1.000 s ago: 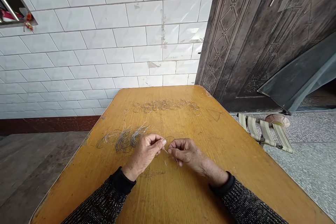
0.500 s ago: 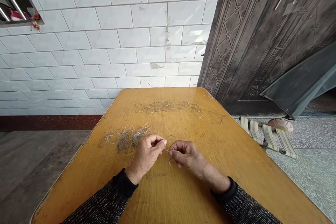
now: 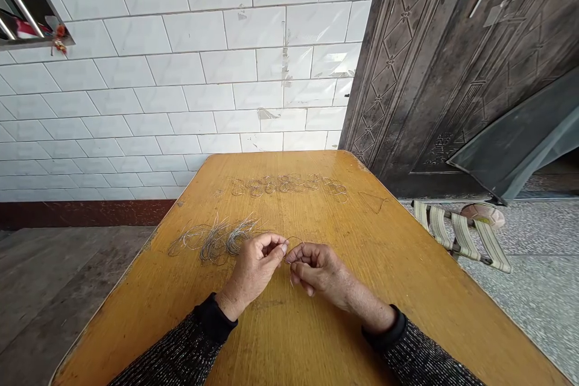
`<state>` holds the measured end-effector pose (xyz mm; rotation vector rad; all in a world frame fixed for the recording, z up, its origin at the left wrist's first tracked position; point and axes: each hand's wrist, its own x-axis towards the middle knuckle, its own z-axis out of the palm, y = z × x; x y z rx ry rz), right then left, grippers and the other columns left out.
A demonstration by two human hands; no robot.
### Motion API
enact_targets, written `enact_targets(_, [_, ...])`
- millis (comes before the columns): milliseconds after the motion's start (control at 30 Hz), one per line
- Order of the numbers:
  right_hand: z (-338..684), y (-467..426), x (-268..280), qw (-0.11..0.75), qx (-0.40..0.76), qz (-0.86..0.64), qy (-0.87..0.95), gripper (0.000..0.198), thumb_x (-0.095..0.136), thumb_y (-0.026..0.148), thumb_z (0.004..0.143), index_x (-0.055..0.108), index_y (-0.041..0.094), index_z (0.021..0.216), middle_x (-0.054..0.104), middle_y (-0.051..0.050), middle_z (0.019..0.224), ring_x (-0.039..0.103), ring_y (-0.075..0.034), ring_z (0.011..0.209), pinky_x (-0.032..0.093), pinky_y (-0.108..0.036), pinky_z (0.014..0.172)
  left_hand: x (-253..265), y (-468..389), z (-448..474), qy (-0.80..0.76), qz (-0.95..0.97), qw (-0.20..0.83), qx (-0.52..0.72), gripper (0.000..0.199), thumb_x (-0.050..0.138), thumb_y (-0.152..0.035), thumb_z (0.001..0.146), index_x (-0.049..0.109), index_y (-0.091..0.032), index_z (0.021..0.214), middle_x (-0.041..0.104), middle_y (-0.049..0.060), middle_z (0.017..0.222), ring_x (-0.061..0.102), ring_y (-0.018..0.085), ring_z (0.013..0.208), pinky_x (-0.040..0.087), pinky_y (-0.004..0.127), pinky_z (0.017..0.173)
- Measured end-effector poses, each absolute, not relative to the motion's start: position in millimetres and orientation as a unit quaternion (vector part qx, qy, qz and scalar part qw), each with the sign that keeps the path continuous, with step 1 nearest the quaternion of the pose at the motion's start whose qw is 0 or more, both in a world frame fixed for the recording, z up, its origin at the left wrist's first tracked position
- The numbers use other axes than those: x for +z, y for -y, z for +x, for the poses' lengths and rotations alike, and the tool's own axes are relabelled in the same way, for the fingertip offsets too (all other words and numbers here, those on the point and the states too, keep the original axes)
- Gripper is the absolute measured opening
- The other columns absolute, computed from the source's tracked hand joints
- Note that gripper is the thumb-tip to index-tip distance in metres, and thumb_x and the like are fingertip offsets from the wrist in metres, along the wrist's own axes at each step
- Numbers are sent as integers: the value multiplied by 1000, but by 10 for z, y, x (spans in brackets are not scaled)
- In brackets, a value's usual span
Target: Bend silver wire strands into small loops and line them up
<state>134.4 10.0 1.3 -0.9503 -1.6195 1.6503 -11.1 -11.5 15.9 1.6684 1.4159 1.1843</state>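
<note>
A thin wire (image 3: 296,238) is pinched between both hands above the middle of the wooden table (image 3: 312,332). My left hand (image 3: 256,268) grips it between thumb and index finger. My right hand (image 3: 323,271), closed just to the right, pinches the same wire; a short end hangs below its fingertips. The hands are almost touching. Left of my left hand lie loose bundles of silvery wire (image 3: 215,241). Farther back, a row of small wire rings (image 3: 284,184) stretches across the tabletop, with their links too fine to make out.
A bent piece of wire (image 3: 373,202) lies near the table's right edge. A white tiled wall (image 3: 190,72) stands behind the table, a dark patterned door (image 3: 434,84) to the right. On the floor at right is a stool with striped straps (image 3: 461,236).
My right hand's fingers have shifted slightly left, closer to my left fingertips, and the wire between them shows less. The bundles and rings lie as before.
</note>
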Motion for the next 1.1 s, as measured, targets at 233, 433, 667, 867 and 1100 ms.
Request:
enact_targets(233, [1396, -122, 28, 271, 643, -368, 615, 8, 47, 15, 59, 51, 15, 66, 52, 8, 45, 37, -2, 27, 28, -14, 29, 206, 159, -112, -526, 661, 303, 441, 11, 52, -19, 73, 63, -15, 72, 62, 2, 67, 53, 12, 60, 42, 23, 56])
enact_targets(433, [1406, -118, 24, 255, 642, -374, 619, 4, 51, 17, 61, 51, 14, 64, 51, 7, 45, 39, -3, 27, 30, -14, 29, 222, 153, -123, -522, 695, 273, 411, 13, 48, -16, 74, 58, -15, 66, 56, 0, 60, 48, 11, 57, 39, 22, 56])
enact_targets(667, [1427, -119, 28, 233, 659, -360, 618, 6, 47, 14, 59, 51, 15, 64, 53, 8, 45, 39, -2, 27, 32, -14, 30, 178, 147, -163, -536, 716, 300, 332, 19, 41, -12, 72, 59, -15, 78, 59, 2, 67, 50, 11, 55, 39, 22, 54])
enact_targets(867, [1449, -124, 2, 233, 655, -353, 626, 7, 46, 12, 58, 50, 15, 63, 53, 8, 45, 41, -2, 27, 31, -13, 31, 231, 167, -153, -496, 743, 309, 327, 23, 38, -9, 73, 60, -16, 71, 63, 5, 74, 55, 13, 65, 41, 22, 58])
enact_targets(1100, [1435, -115, 18, 231, 653, -362, 624, 5, 48, 12, 58, 50, 15, 61, 52, 8, 46, 40, -2, 28, 32, -14, 30, 217, 167, -152, -500, 734, 333, 317, 27, 34, -6, 68, 59, -15, 71, 57, 1, 64, 51, 10, 50, 38, 21, 50])
